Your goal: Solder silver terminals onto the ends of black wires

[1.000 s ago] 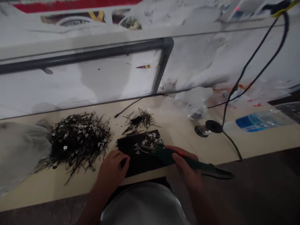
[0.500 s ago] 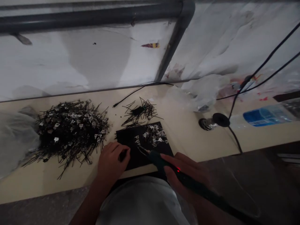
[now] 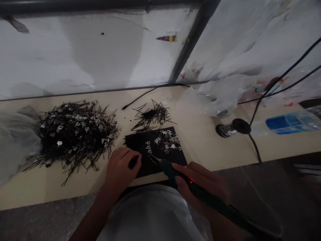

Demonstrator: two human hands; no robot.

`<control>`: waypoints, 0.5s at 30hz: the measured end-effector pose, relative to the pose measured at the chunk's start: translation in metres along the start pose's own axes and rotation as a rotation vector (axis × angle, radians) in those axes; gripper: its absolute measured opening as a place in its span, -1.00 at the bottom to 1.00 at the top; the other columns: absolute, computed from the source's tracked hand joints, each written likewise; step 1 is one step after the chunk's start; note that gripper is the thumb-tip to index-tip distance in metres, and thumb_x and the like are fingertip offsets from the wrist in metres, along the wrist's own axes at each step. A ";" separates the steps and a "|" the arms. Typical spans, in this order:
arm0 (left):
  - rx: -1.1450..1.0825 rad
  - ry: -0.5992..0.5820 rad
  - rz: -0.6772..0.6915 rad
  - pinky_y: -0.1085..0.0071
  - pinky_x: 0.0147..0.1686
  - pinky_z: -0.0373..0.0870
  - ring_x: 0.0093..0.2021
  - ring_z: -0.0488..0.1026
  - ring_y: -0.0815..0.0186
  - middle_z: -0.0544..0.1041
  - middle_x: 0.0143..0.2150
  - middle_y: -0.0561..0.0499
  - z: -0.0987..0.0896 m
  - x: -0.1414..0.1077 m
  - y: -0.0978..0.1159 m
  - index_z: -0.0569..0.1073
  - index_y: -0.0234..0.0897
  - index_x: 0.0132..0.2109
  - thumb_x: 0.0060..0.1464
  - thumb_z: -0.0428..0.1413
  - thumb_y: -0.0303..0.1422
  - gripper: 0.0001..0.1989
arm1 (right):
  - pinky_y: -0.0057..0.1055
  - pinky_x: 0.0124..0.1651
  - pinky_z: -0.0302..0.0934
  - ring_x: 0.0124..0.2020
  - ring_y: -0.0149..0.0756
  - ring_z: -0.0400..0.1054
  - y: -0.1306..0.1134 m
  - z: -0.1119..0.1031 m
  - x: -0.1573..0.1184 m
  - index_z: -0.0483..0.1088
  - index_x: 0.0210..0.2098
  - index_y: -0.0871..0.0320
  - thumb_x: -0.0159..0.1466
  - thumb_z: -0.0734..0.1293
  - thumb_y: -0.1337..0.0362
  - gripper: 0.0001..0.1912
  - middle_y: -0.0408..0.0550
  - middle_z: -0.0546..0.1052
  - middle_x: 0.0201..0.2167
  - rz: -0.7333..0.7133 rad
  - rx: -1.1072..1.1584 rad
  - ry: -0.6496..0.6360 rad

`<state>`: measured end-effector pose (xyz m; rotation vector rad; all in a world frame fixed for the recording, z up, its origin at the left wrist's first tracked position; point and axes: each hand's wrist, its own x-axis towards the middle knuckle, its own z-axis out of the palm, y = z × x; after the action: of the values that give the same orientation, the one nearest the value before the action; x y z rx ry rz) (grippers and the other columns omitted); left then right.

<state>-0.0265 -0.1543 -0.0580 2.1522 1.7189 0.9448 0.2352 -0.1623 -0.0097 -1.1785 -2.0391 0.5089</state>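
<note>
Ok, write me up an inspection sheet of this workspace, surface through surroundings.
Surface: pale tabletop, a few dark specks; black mat near the front edge.
Job's things: small metal pieces heaped on the mat, three more in a row; large pile of wired parts at left, smaller bunch behind the mat.
Clutter: plastic bag at far left, another at the back, spool at right.
Hands: right hand grips a dark tool, red light lit; left hand curled at the mat, contents unclear.
Cables: thin one lying at the back, black ones hanging at right.
Surroundings: stained white wall, dark pipe.
</note>
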 end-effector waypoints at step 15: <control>-0.002 0.001 0.012 0.24 -0.13 0.39 -0.22 0.53 0.19 0.56 -0.31 0.01 0.002 0.001 -0.002 0.57 -0.22 -0.21 0.39 0.14 -0.41 -0.85 | -0.52 -0.36 0.42 -0.44 -0.43 0.51 -0.006 0.002 0.004 0.58 0.12 0.02 0.31 0.46 0.45 -0.59 -0.15 0.58 -0.35 0.017 -0.011 0.022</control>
<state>-0.0263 -0.1528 -0.0604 2.1631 1.7068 0.9511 0.2285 -0.1619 -0.0059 -1.2038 -2.0171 0.4918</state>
